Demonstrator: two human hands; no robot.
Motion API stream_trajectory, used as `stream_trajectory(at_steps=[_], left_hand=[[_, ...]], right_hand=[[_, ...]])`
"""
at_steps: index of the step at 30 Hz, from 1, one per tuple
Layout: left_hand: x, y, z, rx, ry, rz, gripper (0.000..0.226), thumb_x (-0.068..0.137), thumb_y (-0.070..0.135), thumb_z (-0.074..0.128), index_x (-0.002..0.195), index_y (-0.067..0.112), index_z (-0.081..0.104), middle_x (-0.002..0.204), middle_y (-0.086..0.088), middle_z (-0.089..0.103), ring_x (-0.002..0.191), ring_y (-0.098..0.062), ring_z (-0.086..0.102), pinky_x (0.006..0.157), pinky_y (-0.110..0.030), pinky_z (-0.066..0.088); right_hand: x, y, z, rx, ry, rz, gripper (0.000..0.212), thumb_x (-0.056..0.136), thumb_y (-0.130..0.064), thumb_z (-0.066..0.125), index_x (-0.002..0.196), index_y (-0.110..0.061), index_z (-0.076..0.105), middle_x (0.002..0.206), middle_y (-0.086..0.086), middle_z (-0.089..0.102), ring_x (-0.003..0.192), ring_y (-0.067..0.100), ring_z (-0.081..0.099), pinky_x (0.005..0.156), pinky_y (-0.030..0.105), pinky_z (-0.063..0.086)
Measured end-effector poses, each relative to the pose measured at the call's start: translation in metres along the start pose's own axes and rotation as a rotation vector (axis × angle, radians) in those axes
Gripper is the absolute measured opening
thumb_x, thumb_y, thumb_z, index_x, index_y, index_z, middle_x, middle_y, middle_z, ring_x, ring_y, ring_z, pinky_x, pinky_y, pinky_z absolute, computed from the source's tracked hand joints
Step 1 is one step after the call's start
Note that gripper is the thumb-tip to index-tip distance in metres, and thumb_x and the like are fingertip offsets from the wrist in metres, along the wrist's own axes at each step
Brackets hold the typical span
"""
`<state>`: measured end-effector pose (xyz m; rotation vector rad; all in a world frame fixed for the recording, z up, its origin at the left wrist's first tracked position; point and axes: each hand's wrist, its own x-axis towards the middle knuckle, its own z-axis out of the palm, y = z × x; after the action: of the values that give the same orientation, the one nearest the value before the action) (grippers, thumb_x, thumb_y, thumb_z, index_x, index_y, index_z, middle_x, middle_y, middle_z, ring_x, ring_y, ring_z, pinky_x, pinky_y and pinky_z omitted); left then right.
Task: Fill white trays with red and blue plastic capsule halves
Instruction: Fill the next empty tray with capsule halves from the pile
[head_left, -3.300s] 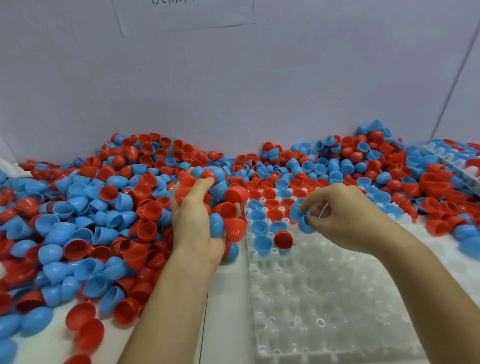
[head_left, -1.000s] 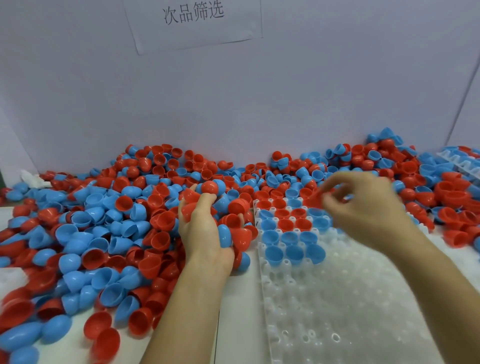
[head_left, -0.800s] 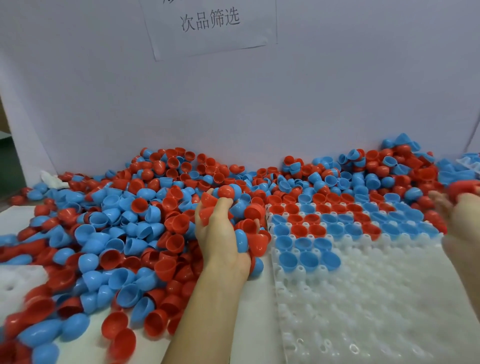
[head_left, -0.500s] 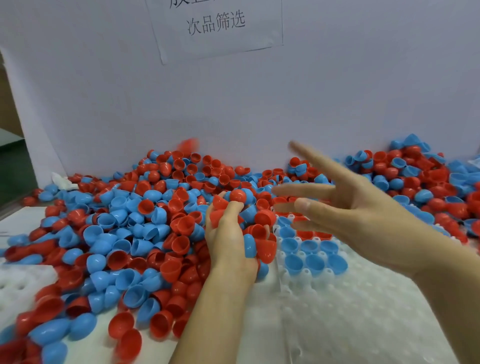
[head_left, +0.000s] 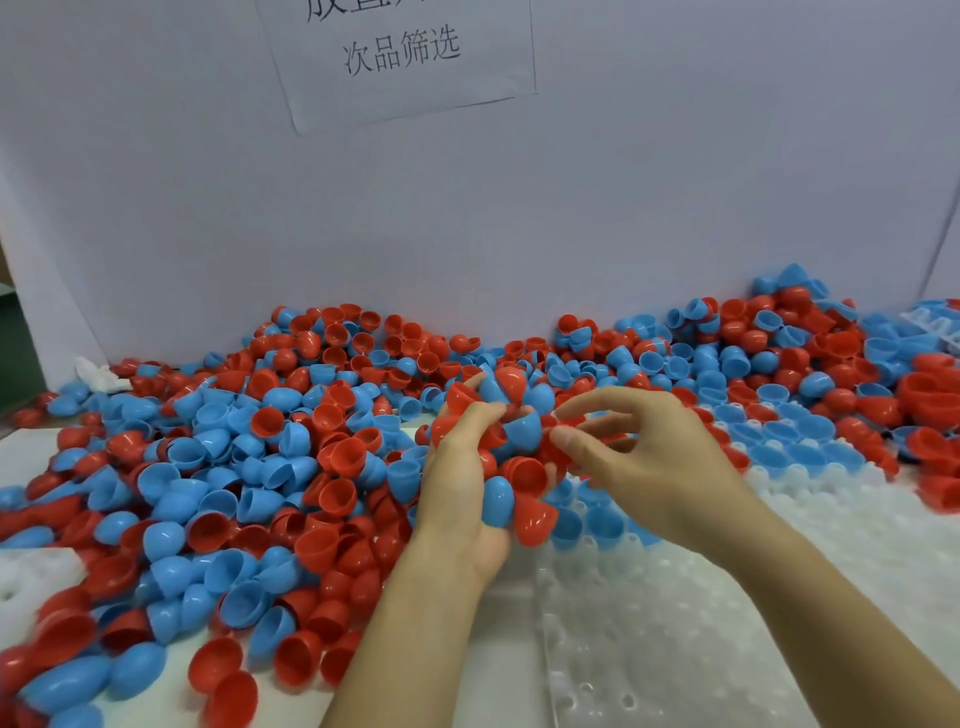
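**A:** Head view, the only one we have. The left hand (head_left: 462, 483) is cupped round a heaped handful of capsule halves (head_left: 511, 457), red and blue mixed, held just above the near-left corner of the white tray (head_left: 727, 649).

**B:** And its grip?

**A:** Fingers and thumb curled round the bundle, clamped on it. The right hand (head_left: 639, 462) reaches in from the right, thumb and forefinger drawn close together at a red half on the bundle's right side. Whether it has that half pinched, I cannot tell; its other fingers are loosely bent.

**B:** So the step in hand?

**A:** Feeding, I'd judge: the left hand serves as magazine, the right picks singles off it for the tray. The far rows of the tray hold seated blue and red halves (head_left: 779, 441); the nearer pockets show bare white, so most of the filling remains.

**B:** The loose stock?

**A:** A big pile of halves (head_left: 234, 457) spreads over the table (head_left: 156, 696) to the left and along the back wall.

**B:** Next move?

**A:** Likely lift one half clear without spilling its neighbours, then seat it in the next free pocket beside the filled rows.
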<state>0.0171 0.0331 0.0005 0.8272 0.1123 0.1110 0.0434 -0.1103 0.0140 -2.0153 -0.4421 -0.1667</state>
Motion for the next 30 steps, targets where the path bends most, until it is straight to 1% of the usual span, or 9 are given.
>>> stream_trajectory(at_steps=[5, 10, 12, 16, 19, 24, 26, 28, 30], left_hand=[[0.001, 0.002, -0.002, -0.008, 0.101, -0.013, 0.012, 0.091, 0.020, 0.064, 0.083, 0.015, 0.071, 0.084, -0.013, 0.071, 0.063, -0.022, 0.070, 0.053, -0.031, 0.057], [0.001, 0.003, -0.007, -0.021, 0.083, -0.021, 0.013, 0.091, 0.022, 0.064, 0.086, 0.017, 0.075, 0.094, -0.016, 0.074, 0.073, -0.026, 0.073, 0.066, -0.038, 0.062], [0.001, 0.004, -0.007, -0.017, 0.073, -0.025, 0.012, 0.091, 0.022, 0.063, 0.094, 0.015, 0.073, 0.094, -0.015, 0.074, 0.073, -0.025, 0.073, 0.066, -0.037, 0.062], [0.002, 0.005, -0.008, -0.032, 0.118, 0.014, 0.022, 0.093, 0.022, 0.060, 0.079, 0.017, 0.077, 0.084, -0.012, 0.073, 0.066, -0.021, 0.070, 0.062, -0.033, 0.058], [0.002, 0.009, -0.011, -0.049, 0.202, 0.027, 0.019, 0.093, 0.027, 0.060, 0.093, 0.010, 0.070, 0.086, -0.011, 0.071, 0.059, -0.018, 0.067, 0.054, -0.028, 0.055], [0.000, 0.008, -0.006, 0.005, 0.242, 0.047, 0.027, 0.093, 0.023, 0.061, 0.069, 0.020, 0.075, 0.078, -0.010, 0.070, 0.058, -0.019, 0.068, 0.052, -0.029, 0.056], [-0.002, 0.008, -0.002, 0.021, 0.239, 0.053, 0.017, 0.092, 0.022, 0.061, 0.094, 0.018, 0.078, 0.092, -0.015, 0.071, 0.070, -0.024, 0.070, 0.058, -0.032, 0.057], [-0.002, 0.008, -0.002, 0.029, 0.257, 0.035, 0.037, 0.092, 0.024, 0.062, 0.125, 0.007, 0.066, 0.110, -0.020, 0.071, 0.084, -0.029, 0.069, 0.062, -0.033, 0.057], [-0.002, 0.009, -0.003, 0.030, 0.266, 0.025, 0.042, 0.093, 0.026, 0.062, 0.130, 0.006, 0.063, 0.120, -0.023, 0.070, 0.089, -0.031, 0.069, 0.064, -0.035, 0.058]], right_hand=[[0.003, 0.001, -0.003, 0.149, 0.046, 0.051, 0.010, 0.094, -0.025, 0.067, 0.087, -0.028, 0.074, 0.073, -0.006, 0.073, 0.064, 0.007, 0.072, 0.063, 0.026, 0.061], [0.001, 0.002, -0.002, 0.104, -0.117, 0.078, 0.013, 0.085, -0.029, 0.076, 0.095, -0.035, 0.071, 0.085, -0.007, 0.072, 0.075, 0.006, 0.073, 0.067, 0.025, 0.061], [0.001, 0.001, -0.001, 0.128, -0.110, 0.081, 0.016, 0.083, -0.023, 0.078, 0.094, -0.031, 0.070, 0.089, -0.006, 0.073, 0.074, 0.006, 0.073, 0.062, 0.019, 0.057], [0.001, 0.001, -0.004, 0.265, -0.037, 0.103, 0.021, 0.087, -0.014, 0.075, 0.101, -0.028, 0.069, 0.089, -0.004, 0.071, 0.070, 0.007, 0.073, 0.059, 0.015, 0.056], [0.002, 0.001, -0.007, 0.310, 0.060, 0.100, 0.019, 0.092, -0.017, 0.068, 0.105, -0.032, 0.069, 0.088, -0.001, 0.071, 0.072, 0.008, 0.073, 0.060, 0.019, 0.058], [0.002, -0.002, -0.003, 0.442, 0.082, 0.131, 0.011, 0.097, -0.029, 0.062, 0.099, -0.022, 0.069, 0.085, -0.002, 0.076, 0.075, 0.014, 0.075, 0.065, 0.022, 0.058], [0.001, -0.004, 0.000, 0.436, 0.030, 0.115, 0.014, 0.097, -0.029, 0.061, 0.096, -0.019, 0.070, 0.085, -0.003, 0.077, 0.077, 0.013, 0.075, 0.067, 0.022, 0.059], [0.000, -0.005, 0.001, 0.366, -0.017, 0.079, 0.015, 0.096, -0.030, 0.062, 0.091, -0.019, 0.072, 0.084, -0.004, 0.077, 0.077, 0.010, 0.075, 0.067, 0.020, 0.059], [0.000, -0.004, -0.001, 0.304, -0.002, 0.062, 0.017, 0.094, -0.031, 0.063, 0.089, -0.019, 0.073, 0.081, -0.006, 0.076, 0.076, 0.008, 0.074, 0.065, 0.017, 0.058]])
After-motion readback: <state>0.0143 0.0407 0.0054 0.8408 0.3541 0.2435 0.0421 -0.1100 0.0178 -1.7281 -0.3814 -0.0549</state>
